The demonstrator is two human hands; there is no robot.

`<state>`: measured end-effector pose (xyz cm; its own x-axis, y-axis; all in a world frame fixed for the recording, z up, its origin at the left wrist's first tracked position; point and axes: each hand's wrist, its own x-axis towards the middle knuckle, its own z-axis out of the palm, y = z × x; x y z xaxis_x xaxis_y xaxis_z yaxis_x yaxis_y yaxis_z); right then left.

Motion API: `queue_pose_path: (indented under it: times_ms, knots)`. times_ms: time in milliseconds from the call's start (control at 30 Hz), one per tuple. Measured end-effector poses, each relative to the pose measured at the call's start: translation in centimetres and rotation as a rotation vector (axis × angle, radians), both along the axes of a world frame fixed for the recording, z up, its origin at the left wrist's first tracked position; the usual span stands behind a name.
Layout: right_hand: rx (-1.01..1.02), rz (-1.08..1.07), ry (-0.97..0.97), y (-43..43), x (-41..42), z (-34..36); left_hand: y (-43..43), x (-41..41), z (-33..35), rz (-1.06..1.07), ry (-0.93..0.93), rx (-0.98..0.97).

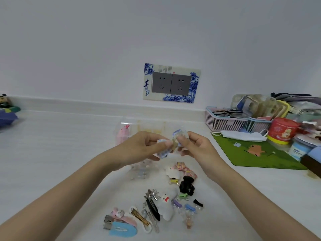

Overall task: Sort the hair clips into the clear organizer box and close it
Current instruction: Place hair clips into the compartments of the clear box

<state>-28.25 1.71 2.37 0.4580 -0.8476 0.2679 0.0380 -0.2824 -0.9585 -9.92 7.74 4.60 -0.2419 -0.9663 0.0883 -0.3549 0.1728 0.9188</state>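
Observation:
Both hands hold one blue-and-white fabric bow clip (174, 140) above the table. My left hand (144, 146) pinches its left part and my right hand (194, 145) its right part. Behind them stands the clear organizer box (137, 127), open, with a pink clip (123, 134) inside at its left. Loose hair clips lie on the white table nearer to me: a black claw clip (186, 186), a white cat plush clip (165, 206), a light blue snap clip (122, 229), a gold clip (139, 217) and several small coloured ones. Clear clips (139, 171) lie under my left hand.
A green mat (251, 153) lies at the right with a face mask (243, 135) on it. Behind it stand a pink basket (225, 119) with glasses, a red tin (282, 129) and other clutter. A double wall socket (171, 83) is on the wall ahead.

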Motion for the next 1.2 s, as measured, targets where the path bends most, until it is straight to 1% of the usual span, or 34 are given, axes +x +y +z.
queue_pose_path:
  times_ms: [167,233,267,300,400,467,567,667,733,800,900,933,1000,1033,1100,1200]
  knots:
    - [0.062,-0.123,-0.174,-3.0,-0.1,0.6,-3.1,-2.1,-0.7,0.071,0.078,-0.12]
    - [0.057,-0.198,-0.167,-4.6,-0.2,1.1,-4.4,-2.6,-1.4,0.134,0.085,-0.209]
    - [0.035,-0.24,-0.137,-5.6,-0.3,1.4,-5.0,-2.5,-1.8,0.188,0.035,-0.271]
    - [0.001,-0.28,-0.092,-6.7,-0.5,1.7,-5.5,-2.2,-2.4,0.247,-0.055,-0.332]
    - [-0.107,-0.353,0.079,-9.9,-0.9,2.5,-6.0,-0.4,-4.2,0.358,-0.371,-0.462]
    - [-0.156,-0.358,0.166,-11.6,-0.7,2.5,-6.1,0.7,-5.3,0.382,-0.514,-0.525]
    - [-0.21,-0.32,0.318,-13.2,0.3,2.2,-6.4,1.6,-6.6,0.372,-0.654,-0.587]
    - [-0.25,-0.225,0.544,-14.1,1.3,1.5,-6.7,1.6,-7.1,0.378,-0.67,-0.611]
    - [-0.306,-0.179,0.646,-14.2,1.6,0.9,-6.7,1.6,-7.1,0.382,-0.67,-0.622]
    - [-0.424,-0.226,0.679,-13.9,1.4,0.6,-6.8,1.7,-7.2,0.371,-0.684,-0.629]
    - [-0.579,-0.297,0.657,-12.5,0.5,0.9,-6.9,1.9,-7.4,0.371,-0.688,-0.631]
    - [-0.611,-0.296,0.679,-12.0,0.1,1.0,-6.9,1.9,-7.4,0.374,-0.687,-0.63]
    - [-0.689,-0.267,0.793,-11.2,-0.6,0.6,-6.9,1.7,-7.4,0.378,-0.686,-0.629]
    - [-0.709,-0.243,0.855,-11.1,-0.7,0.3,-6.9,1.7,-7.4,0.38,-0.685,-0.629]
    - [-0.681,-0.185,0.949,-11.1,-0.9,-0.2,-6.8,1.6,-7.3,0.383,-0.686,-0.629]
    - [-0.662,-0.121,1.033,-10.9,-0.7,-0.3,-6.8,1.6,-7.2,0.376,-0.705,-0.621]
